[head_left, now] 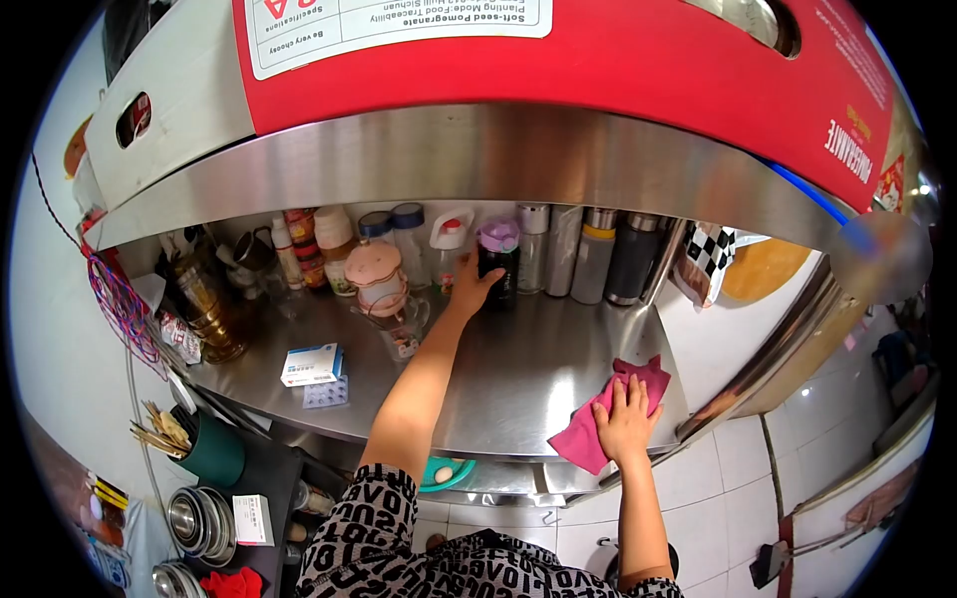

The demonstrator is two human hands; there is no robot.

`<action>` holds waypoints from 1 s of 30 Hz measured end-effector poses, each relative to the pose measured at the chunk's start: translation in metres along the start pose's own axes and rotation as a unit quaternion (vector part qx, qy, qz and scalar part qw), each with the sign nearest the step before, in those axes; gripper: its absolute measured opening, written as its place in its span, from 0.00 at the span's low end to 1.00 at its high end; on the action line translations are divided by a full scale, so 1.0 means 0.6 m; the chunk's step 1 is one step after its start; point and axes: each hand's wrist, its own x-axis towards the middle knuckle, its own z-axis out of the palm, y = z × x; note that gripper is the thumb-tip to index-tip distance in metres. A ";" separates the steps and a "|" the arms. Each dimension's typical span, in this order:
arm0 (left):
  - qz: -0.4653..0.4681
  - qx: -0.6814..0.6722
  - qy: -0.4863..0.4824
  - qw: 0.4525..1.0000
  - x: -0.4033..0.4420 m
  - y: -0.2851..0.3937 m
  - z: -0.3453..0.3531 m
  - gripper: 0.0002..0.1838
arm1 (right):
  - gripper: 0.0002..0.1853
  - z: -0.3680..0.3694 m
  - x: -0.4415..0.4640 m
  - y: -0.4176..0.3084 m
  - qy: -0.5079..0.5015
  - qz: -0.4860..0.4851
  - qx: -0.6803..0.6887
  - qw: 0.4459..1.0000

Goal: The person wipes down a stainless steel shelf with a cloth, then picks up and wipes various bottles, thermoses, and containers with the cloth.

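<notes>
A green bin (217, 453) of wooden sticks (159, 431) stands at left, near a steel counter (498, 389) topped by a shelf edge (429, 159). On the counter, a white-and-blue box (311, 366) lies beside 1 blister pack of pills (326, 394), with a pink-lidded jar (376, 267) farther in. At center, a person's left hand (474, 287) reaches under the shelf to a black bottle (506, 263) with a purple lid, which stands upright in the back row; the thumb is spread from the fingers at its side, though whether they grip it cannot be told. To its right, 4 tall bottles (595, 269) stand in line. Near the counter's right front edge, the right hand (627, 427) lies flat, fingers slightly spread, on a crumpled pink cloth (580, 439). Beyond hangs a checkered bag (704, 257).
</notes>
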 end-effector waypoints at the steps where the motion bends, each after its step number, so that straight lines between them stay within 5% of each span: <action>1: 0.002 -0.002 0.000 1.000 0.001 0.001 -0.003 0.48 | 0.35 -0.001 0.000 0.000 -0.002 -0.001 -0.001 1.000; 3: -0.090 0.040 0.011 0.995 0.003 0.003 -0.007 0.46 | 0.35 0.000 -0.001 0.001 -0.001 0.000 -0.001 1.000; 10: -0.100 0.172 0.122 0.972 -0.003 0.097 -0.021 0.41 | 0.35 0.000 0.001 0.002 -0.002 0.003 0.019 1.000; 12: 0.020 0.179 0.284 0.942 0.014 0.114 -0.028 0.36 | 0.35 -0.001 0.000 0.001 0.000 0.004 0.020 1.000; 15: 0.055 0.305 0.363 0.879 0.046 0.138 -0.055 0.32 | 0.35 -0.003 -0.001 0.000 0.005 0.005 0.026 1.000; 19: -0.003 0.370 0.290 0.882 0.074 0.097 -0.073 0.25 | 0.35 -0.001 -0.002 0.000 0.014 0.002 0.031 0.999; 21: -0.085 0.319 0.154 0.931 0.080 0.090 -0.089 0.20 | 0.35 -0.004 -0.002 -0.001 0.015 0.005 0.032 0.999; 30: -0.002 0.288 0.221 0.932 0.057 0.127 -0.122 0.19 | 0.35 -0.003 -0.002 0.001 0.022 0.001 0.040 0.999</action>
